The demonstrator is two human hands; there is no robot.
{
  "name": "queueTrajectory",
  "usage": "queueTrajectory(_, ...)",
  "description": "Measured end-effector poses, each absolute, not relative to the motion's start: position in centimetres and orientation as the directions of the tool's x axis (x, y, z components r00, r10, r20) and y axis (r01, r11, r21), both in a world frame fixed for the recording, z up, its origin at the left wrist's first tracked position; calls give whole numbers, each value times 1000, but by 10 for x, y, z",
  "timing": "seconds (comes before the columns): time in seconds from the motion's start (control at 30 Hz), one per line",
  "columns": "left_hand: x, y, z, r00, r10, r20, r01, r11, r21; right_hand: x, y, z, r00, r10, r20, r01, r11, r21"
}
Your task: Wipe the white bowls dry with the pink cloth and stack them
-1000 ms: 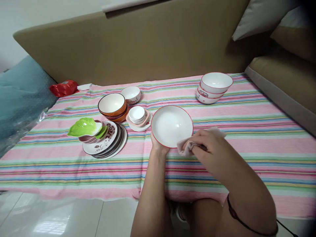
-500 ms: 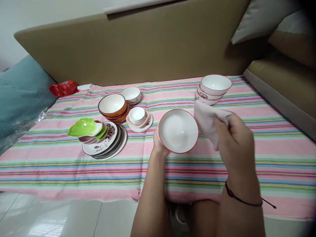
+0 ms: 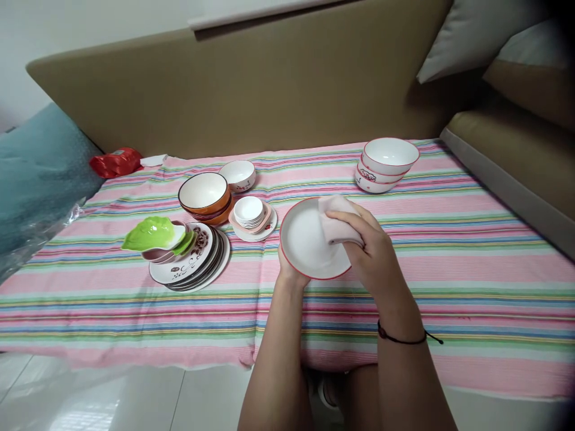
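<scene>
My left hand (image 3: 291,268) grips a white bowl (image 3: 305,239) with a red rim from its lower left side; most of its fingers are hidden beneath. The bowl is tilted so its inside faces me. In my right hand (image 3: 371,239) is a folded pale pink cloth (image 3: 338,221), held over the bowl's right rim and inner wall. A stack of red-rimmed white bowls (image 3: 389,166) stands beyond, at the back right.
At left are stacked plates (image 3: 179,266) topped by a green leaf-shaped dish (image 3: 150,233). Near them are orange bowls (image 3: 204,194), small white dishes (image 3: 248,209) and a white bowl (image 3: 239,173). Everything sits on a striped cloth (image 3: 381,323) before a sofa back (image 3: 305,84).
My right hand has moved left with the cloth, from beside the bowl onto its right side. The bowl has shifted slightly left and changed its tilt in my left hand.
</scene>
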State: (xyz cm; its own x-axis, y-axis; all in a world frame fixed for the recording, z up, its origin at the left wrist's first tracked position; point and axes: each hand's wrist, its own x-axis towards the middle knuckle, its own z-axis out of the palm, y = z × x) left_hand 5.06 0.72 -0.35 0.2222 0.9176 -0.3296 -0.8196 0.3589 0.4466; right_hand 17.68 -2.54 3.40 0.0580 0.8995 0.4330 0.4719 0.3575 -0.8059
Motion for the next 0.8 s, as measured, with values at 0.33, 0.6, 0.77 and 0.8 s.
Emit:
queueTrajectory(0.33, 48, 10, -1, 98, 948, -302, -834, 244, 494, 180, -31, 41, 71, 966, 250, 606, 157, -780)
queueTrajectory(0.6, 38, 10, -6, 264, 869, -420, -718, 467, 516, 185, -34, 44, 36, 949, 314, 573, 238, -784)
queueTrajectory(0.77, 39, 10, -11, 275, 827, -490, -685, 526, 504, 192, -35, 44, 11, 949, 315, 559, 256, -789)
queueTrajectory(0.8, 40, 9, -10, 272, 832, -484, -688, 520, 506, 193, -35, 43, 14, 950, 313, 556, 253, -792)
